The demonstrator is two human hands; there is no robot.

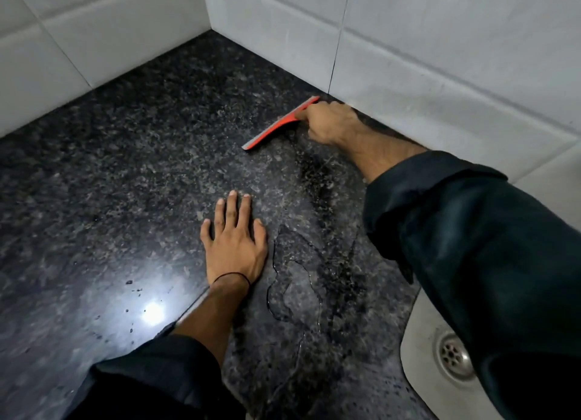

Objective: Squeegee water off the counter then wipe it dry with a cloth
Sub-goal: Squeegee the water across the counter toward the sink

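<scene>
The counter (125, 174) is dark speckled granite running into a tiled corner. My right hand (330, 122) grips the handle of an orange squeegee (276, 127), whose blade rests on the counter close to the right wall. A puddle of water (298, 281) with a wavy outline lies on the stone nearer to me, right of my left hand (234, 240). That hand lies flat on the counter, palm down, fingers spread, a thin black band on its wrist. No cloth is in view.
White tiled walls (440, 58) close the counter at the back and right. A sink with a metal drain (452, 356) is at the lower right, partly under my right sleeve. A bright light reflection (152, 311) and small droplets mark the counter at the lower left.
</scene>
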